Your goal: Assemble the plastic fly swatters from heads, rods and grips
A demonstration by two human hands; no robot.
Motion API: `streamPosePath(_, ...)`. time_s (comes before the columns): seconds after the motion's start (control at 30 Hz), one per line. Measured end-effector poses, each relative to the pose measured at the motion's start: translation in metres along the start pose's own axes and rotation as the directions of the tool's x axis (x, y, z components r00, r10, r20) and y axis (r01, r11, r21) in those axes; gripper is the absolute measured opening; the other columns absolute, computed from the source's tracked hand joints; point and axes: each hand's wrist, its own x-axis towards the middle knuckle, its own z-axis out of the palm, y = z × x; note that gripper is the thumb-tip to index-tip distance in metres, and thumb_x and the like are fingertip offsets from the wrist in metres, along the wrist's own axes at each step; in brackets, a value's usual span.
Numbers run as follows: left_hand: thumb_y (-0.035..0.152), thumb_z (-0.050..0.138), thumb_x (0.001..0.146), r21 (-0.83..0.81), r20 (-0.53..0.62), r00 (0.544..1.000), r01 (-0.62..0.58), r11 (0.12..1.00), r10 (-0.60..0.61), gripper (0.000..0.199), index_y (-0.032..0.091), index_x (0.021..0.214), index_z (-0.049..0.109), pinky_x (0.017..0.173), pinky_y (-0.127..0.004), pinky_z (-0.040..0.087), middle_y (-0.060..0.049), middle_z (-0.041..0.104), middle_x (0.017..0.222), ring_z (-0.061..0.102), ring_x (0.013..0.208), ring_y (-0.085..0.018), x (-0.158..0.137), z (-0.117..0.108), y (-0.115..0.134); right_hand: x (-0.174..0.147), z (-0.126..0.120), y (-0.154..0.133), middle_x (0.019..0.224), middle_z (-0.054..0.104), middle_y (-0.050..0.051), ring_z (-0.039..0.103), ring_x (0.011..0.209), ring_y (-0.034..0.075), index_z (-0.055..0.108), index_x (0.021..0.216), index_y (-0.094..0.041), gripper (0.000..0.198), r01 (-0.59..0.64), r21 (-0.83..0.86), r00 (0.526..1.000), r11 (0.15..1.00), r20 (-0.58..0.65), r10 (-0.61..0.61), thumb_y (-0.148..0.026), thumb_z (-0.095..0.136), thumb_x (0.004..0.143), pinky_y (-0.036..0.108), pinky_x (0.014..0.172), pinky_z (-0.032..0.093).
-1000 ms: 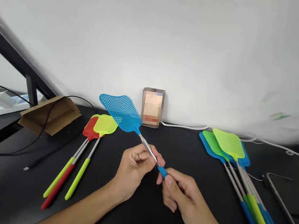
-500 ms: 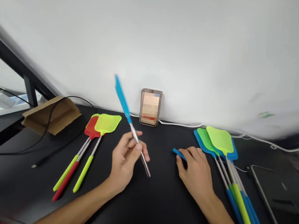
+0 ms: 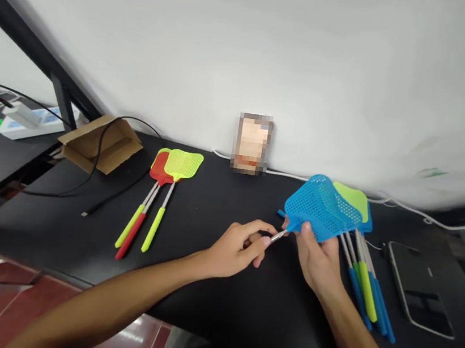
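Bench (image 3: 212,194): I see open room from left hand (image 3: 235,248) to left-side swatters (image 3: 161,213), front edge beneath left forearm (image 3: 127,291) | blue swatter (image 3: 317,208): over bench, left hand pinching shaft (image 3: 278,236), right hand (image 3: 318,259) gripping head | step, I judge: two-handed handling; next move calls for clearance from right-side swatters (image 3: 366,283) | blue piece (image 3: 281,213): just beyond right hand

A blue plastic fly swatter (image 3: 323,209) sits right of centre in the frame, its broad, bent head pierced with rows of small holes and fanning out rightward. From the narrow neck, a shiny metal rod (image 3: 279,236), partly hidden, slopes toward the lower left. Just left of the head, a blue handle's end (image 3: 280,213) shows, the rest hidden.
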Motion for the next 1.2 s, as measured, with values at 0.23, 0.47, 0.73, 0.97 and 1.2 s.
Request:
streamPosePath(0.23,0.047,0.055,0.102,-0.369,0.135,0.987,0.131,0.92,-0.086,0.032,0.017,0.112,0.058,0.05,-0.021,0.044,0.003,0.057,0.077,0.056,0.048,-0.007,0.006,0.003,-0.004,-0.006,0.007,0.006,0.087,0.074,0.006,0.069,0.086,0.023,0.071,0.085,-0.02,0.026,-0.107,0.127,0.994,0.986,0.048,0.102,-0.045,0.072,0.093,0.041,0.083,0.056)
streamPosePath(0.47,0.038,0.059,0.1,-0.55,0.284,0.945,0.3,0.78,-0.163,0.022,0.017,0.093,0.06,0.041,-0.021,0.023,0.008,0.04,0.065,0.032,0.039,-0.003,0.007,-0.004,0.002,-0.006,0.013,-0.007,0.087,0.073,0.005,0.07,0.088,0.024,0.071,0.086,-0.023,0.027,-0.236,0.351,0.964,0.906,0.2,0.174,-0.05,0.075,0.09,0.041,0.077,0.055)
streamPosePath(0.73,0.038,0.062,0.098,-0.585,0.376,0.902,0.41,0.7,-0.214,0.025,0.016,0.086,0.058,0.04,-0.02,0.021,0.009,0.037,0.057,0.03,0.036,-0.003,0.007,-0.005,0.004,-0.008,0.016,-0.01,0.093,0.074,0.003,0.069,0.092,0.024,0.071,0.082,-0.027,0.032,-0.399,0.549,0.913,0.735,0.313,0.262,-0.058,0.08,0.082,0.039,0.074,0.056)
streamPosePath(0.97,0.037,0.062,0.099,-0.583,0.363,0.911,0.385,0.716,-0.194,0.024,0.015,0.089,0.062,0.039,-0.02,0.022,0.008,0.041,0.059,0.03,0.036,-0.002,0.004,-0.003,0.004,-0.009,0.017,-0.013,0.08,0.068,0.003,0.064,0.077,0.021,0.075,0.084,-0.024,0.05,-0.462,0.528,0.878,0.713,0.385,0.285,-0.074,0.066,0.084,0.036,0.07,0.052)
streamPosePath(1.2,0.039,0.059,0.102,-0.259,-0.067,0.982,0.152,0.954,-0.175,0.03,0.013,0.094,0.072,0.043,-0.019,0.031,0.004,0.056,0.062,0.042,0.041,-0.003,0.005,-0.003,0.006,-0.01,0.006,-0.021,0.078,0.067,0.004,0.059,0.071,0.017,0.074,0.086,-0.02,0.047,-0.266,0.079,0.956,0.961,0.152,0.252,-0.059,0.055,0.101,0.031,0.065,0.045)
